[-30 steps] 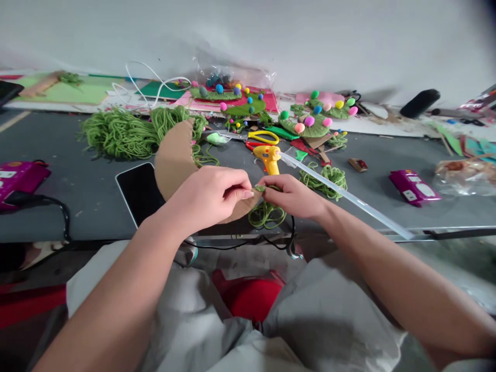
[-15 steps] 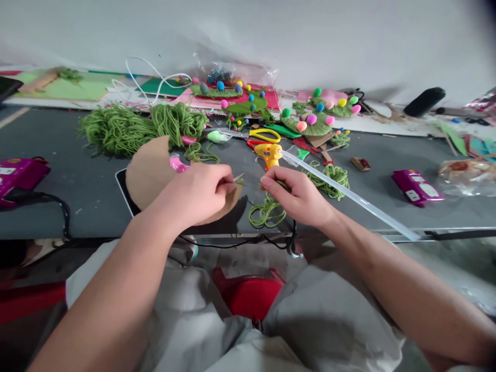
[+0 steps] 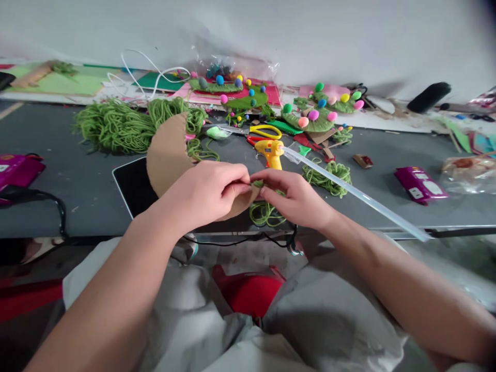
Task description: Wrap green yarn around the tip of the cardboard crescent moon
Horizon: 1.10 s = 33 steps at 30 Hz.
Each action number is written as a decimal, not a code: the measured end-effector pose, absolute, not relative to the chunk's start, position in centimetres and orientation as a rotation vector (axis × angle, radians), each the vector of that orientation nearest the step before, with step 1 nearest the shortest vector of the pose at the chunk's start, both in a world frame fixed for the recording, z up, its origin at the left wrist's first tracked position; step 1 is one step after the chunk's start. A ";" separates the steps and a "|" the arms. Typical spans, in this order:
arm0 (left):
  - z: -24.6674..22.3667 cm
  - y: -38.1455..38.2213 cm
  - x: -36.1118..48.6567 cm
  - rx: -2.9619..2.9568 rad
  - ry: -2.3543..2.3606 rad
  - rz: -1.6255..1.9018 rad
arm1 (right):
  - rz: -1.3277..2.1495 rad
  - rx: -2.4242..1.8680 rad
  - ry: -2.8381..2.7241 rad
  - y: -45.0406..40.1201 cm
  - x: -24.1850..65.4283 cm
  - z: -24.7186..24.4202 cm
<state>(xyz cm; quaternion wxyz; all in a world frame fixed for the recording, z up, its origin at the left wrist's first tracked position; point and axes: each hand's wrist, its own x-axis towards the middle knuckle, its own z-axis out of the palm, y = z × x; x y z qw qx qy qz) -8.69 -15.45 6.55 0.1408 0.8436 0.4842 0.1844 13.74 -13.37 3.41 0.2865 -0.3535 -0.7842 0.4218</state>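
Note:
A crescent-shaped piece of brown cardboard (image 3: pixel 166 155) is pinched near its right tip by my left hand (image 3: pixel 209 191), with thumb and fingers closed on it. My right hand (image 3: pixel 294 196) meets it at that tip, its fingertips closed about green yarn (image 3: pixel 256 183) lying against the cardboard; the exact grip is partly hidden. Below the right fingers a loose loop of green yarn (image 3: pixel 267 214) lies on the grey table (image 3: pixel 93 201). Just beyond the hands stands a yellow glue gun (image 3: pixel 271 151) with a long clear glue stick (image 3: pixel 356 196) sticking out toward the right.
Under the cardboard lies a black tablet (image 3: pixel 132 186). Green yarn bundles (image 3: pixel 116 126), scissors with yellow handles (image 3: pixel 267 130) and green pieces with pompoms (image 3: pixel 315 121) are behind. Purple packs (image 3: pixel 420 185) sit at both sides. A black cord hangs along the front edge.
The cardboard has swung right and up, uncovering more of the tablet. My hands have come together at its tip; earlier they were apart with a strand of yarn stretched between them.

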 end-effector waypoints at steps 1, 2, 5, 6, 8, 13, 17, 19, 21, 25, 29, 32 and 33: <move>6.3 -15.4 -8.6 2.429 1.424 0.485 | 1.154 -0.983 -2.091 -13.3 13.7 3.2; 6.1 -15.3 -8.5 2.420 1.460 0.423 | 1.161 -1.029 -2.085 -13.2 13.7 3.1; 5.5 -15.3 -7.8 2.401 1.559 0.262 | 1.077 -1.167 -2.068 -13.0 13.7 2.9; 5.4 -15.3 -7.6 2.404 1.573 0.240 | 1.042 -1.194 -2.061 -13.0 13.7 2.9; 5.1 -15.4 -7.1 2.405 1.591 0.239 | 0.989 -1.218 -2.051 -13.0 13.8 3.1; 5.0 -15.5 -6.6 2.370 1.693 0.241 | 0.929 -1.240 -2.020 -13.0 14.0 3.0; 5.1 -15.4 -6.6 2.368 1.729 0.264 | 1.036 -1.228 -1.953 -12.8 14.1 2.5; 5.1 -15.5 -6.5 2.360 1.736 0.305 | 1.076 -1.212 -1.937 -12.8 14.2 2.5; 5.1 -15.6 -6.4 2.351 1.739 0.350 | 1.088 -1.189 -1.968 -12.8 14.3 2.7; 5.1 -15.7 -6.2 2.341 1.695 0.417 | 1.028 -1.181 -2.107 -12.9 14.9 3.3; 5.0 -15.5 -6.2 2.371 1.605 0.502 | 0.854 -1.213 -2.226 -12.7 16.0 3.9; 4.8 -15.5 -6.0 2.408 1.516 0.562 | 0.879 -1.175 -2.258 -12.8 16.9 4.1; 4.7 -15.5 -5.9 2.421 1.486 0.573 | 0.891 -1.161 -2.267 -12.8 17.2 4.1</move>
